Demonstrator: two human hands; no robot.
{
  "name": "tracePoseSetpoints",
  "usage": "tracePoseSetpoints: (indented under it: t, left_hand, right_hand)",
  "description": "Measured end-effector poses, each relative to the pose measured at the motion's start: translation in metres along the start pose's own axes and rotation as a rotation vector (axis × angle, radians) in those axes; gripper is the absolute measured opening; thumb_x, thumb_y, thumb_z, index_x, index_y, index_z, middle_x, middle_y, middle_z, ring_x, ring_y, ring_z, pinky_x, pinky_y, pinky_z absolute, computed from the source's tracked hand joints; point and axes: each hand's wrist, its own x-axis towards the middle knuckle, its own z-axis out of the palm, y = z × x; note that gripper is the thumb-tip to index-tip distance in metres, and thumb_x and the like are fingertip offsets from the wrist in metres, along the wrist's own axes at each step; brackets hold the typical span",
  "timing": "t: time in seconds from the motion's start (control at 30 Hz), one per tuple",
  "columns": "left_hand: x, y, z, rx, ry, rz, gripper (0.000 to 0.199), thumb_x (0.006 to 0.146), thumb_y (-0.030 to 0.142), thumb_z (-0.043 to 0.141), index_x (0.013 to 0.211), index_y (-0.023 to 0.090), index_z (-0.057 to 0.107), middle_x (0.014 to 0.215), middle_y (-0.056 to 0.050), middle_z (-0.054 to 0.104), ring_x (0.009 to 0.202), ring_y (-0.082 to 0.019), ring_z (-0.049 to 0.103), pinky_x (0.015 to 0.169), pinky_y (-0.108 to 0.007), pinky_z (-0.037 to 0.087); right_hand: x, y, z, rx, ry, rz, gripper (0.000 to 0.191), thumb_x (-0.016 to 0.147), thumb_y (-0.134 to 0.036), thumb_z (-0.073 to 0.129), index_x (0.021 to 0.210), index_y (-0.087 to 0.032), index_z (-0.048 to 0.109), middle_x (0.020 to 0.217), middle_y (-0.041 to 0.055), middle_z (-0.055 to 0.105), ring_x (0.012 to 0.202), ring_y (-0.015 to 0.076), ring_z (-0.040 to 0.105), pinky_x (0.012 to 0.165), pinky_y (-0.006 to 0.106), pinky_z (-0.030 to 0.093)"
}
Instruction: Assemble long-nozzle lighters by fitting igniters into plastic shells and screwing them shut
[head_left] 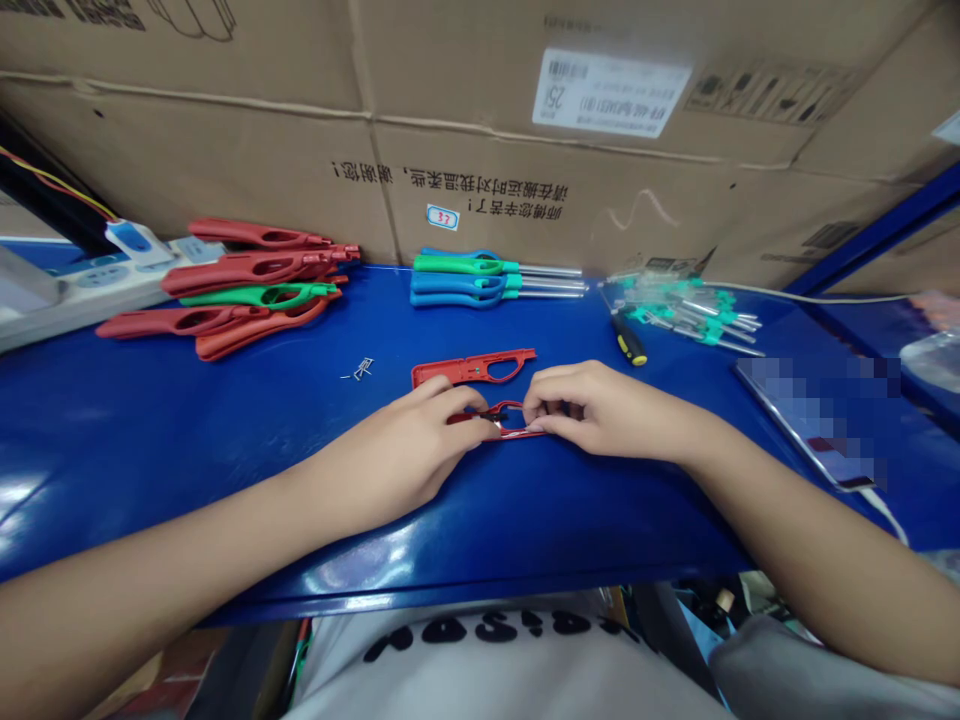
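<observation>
Both hands meet over a red lighter casing half (517, 434) low on the blue table. My left hand (420, 440) is closed on its left part, where a small black piece shows beside the fingertips. My right hand (592, 410) pinches the casing's right end, its fingers curled. Just behind them lies another red casing half (480, 370), hollow side up, with a looped handle and a tiny green spot. Small screws (363, 369) lie in a loose pile behind my left forearm.
Red and green casings (247, 322) are heaped at the left beside a power strip (97, 290). Blue and green lighters (457, 285) with metal rods stand stacked behind. Rods with green ends (705, 312), a screwdriver (628, 340) and a phone (810, 420) lie right. Cardboard boxes (285, 150) form the back.
</observation>
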Motion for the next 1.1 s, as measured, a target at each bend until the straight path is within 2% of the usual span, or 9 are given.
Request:
tracePoseSetpoints:
  t: [0.33, 0.57, 0.7, 0.83, 1.1]
  left_hand:
    - [0.002, 0.001, -0.002, 0.013, 0.014, 0.016, 0.036, 0.100, 0.012, 0.045, 0.126, 0.024, 0.068, 0.124, -0.010, 0.064, 0.119, -0.027, 0.056, 0.100, -0.044, 0.052]
    - [0.000, 0.001, -0.001, 0.078, 0.006, 0.014, 0.036, 0.101, 0.014, 0.047, 0.129, 0.024, 0.067, 0.128, -0.009, 0.064, 0.119, -0.028, 0.057, 0.098, -0.044, 0.054]
    - [-0.001, 0.001, -0.001, 0.169, 0.008, 0.024, 0.036, 0.100, 0.014, 0.048, 0.130, 0.022, 0.065, 0.133, -0.009, 0.064, 0.117, -0.030, 0.060, 0.094, -0.046, 0.057]
    - [-0.004, 0.000, -0.001, 0.205, 0.025, 0.082, 0.034, 0.100, 0.015, 0.049, 0.130, 0.017, 0.065, 0.132, -0.010, 0.067, 0.116, -0.029, 0.062, 0.093, -0.045, 0.058]
    - [-0.005, 0.000, -0.001, 0.279, 0.018, 0.122, 0.033, 0.102, 0.016, 0.044, 0.129, 0.014, 0.063, 0.129, -0.008, 0.070, 0.113, -0.026, 0.066, 0.094, -0.040, 0.057]
  right_hand:
    - [-0.001, -0.001, -0.001, -0.017, -0.008, -0.025, 0.011, 0.090, -0.008, 0.058, 0.088, -0.016, 0.066, 0.090, 0.0031, 0.067, 0.078, 0.0138, 0.059, 0.070, 0.025, 0.043]
    - [-0.002, -0.001, -0.001, -0.007, 0.009, 0.003, 0.009, 0.089, -0.009, 0.060, 0.091, -0.016, 0.065, 0.086, 0.0015, 0.066, 0.069, 0.0110, 0.055, 0.062, 0.023, 0.041]
    - [-0.006, -0.002, -0.007, 0.020, -0.042, -0.051, 0.006, 0.089, -0.017, 0.065, 0.095, -0.017, 0.067, 0.090, 0.0023, 0.066, 0.075, 0.0124, 0.057, 0.068, 0.024, 0.045]
    - [-0.008, -0.004, -0.010, -0.024, -0.091, -0.092, 0.012, 0.091, -0.028, 0.066, 0.097, -0.019, 0.071, 0.098, 0.0045, 0.065, 0.083, 0.0147, 0.060, 0.076, 0.028, 0.047]
    - [-0.007, -0.006, -0.008, -0.050, -0.087, -0.087, 0.017, 0.093, -0.032, 0.064, 0.095, -0.019, 0.074, 0.098, 0.0049, 0.064, 0.082, 0.0147, 0.061, 0.076, 0.028, 0.047]
